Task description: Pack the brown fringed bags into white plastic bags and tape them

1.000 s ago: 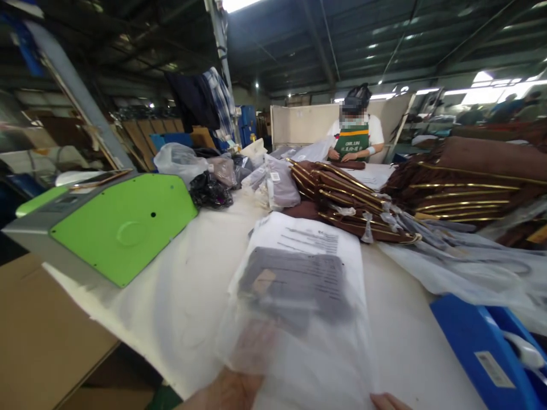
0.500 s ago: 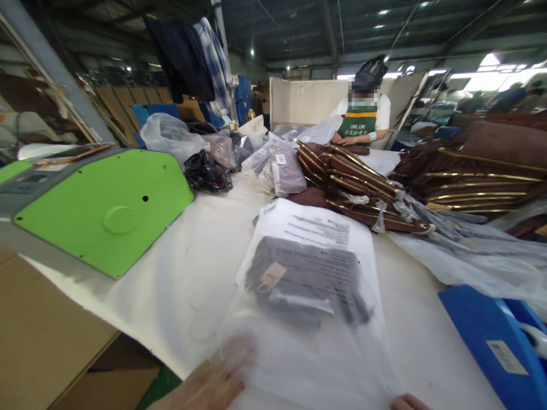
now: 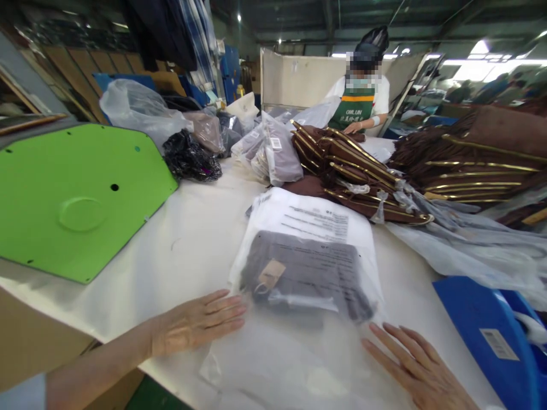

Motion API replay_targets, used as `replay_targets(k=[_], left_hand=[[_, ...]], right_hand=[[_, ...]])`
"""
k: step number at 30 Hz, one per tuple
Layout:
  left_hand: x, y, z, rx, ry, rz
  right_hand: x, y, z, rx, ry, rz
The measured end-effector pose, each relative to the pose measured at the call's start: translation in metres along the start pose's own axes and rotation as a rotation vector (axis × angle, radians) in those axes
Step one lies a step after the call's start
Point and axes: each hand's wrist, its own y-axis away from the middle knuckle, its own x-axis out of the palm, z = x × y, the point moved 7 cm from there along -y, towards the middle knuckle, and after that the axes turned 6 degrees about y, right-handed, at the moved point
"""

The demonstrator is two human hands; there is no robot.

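Observation:
A translucent plastic bag (image 3: pixel 316 347) with printed black text lies flat on the white table in front of me. Inside it shows a folded dark grey fabric item (image 3: pixel 307 259) with a tan hang tag (image 3: pixel 272 273) on a string. My left hand (image 3: pixel 196 322) rests flat, fingers stretched, its fingertips at the bag's left edge near the grey item's lower corner. At the lower right, my right hand (image 3: pixel 410 361) spreads its fingers over the bag's right edge. Neither hand grips anything.
A green-sided machine (image 3: pixel 85 199) stands at left. Beyond the bag lie a black crumpled bag (image 3: pixel 191 156), packed clear bags (image 3: pixel 280 154) and brown gold-trimmed items (image 3: pixel 354 165). A blue bin (image 3: pixel 478 336) is at right. A co-worker in a green apron (image 3: pixel 355 108) stands across the table.
Both hands have moved up and forward along the bag, and my right hand has come much further into view. My view has tipped down and shifted slightly right.

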Motion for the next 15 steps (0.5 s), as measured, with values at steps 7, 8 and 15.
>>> replay_targets(k=[7, 8, 15], left_hand=[[0.009, -0.015, 0.006, 0.132, 0.041, 0.054], [0.010, -0.014, 0.007, 0.118, 0.069, 0.015], [0.026, 0.009, 0.045, -0.481, 0.622, -0.306]], right_hand=[[0.013, -0.012, -0.005, -0.048, -0.295, 0.086], [0.015, -0.012, -0.005, 0.009, -0.376, 0.100], [0.039, 0.010, -0.028, 0.995, -0.784, -0.025]])
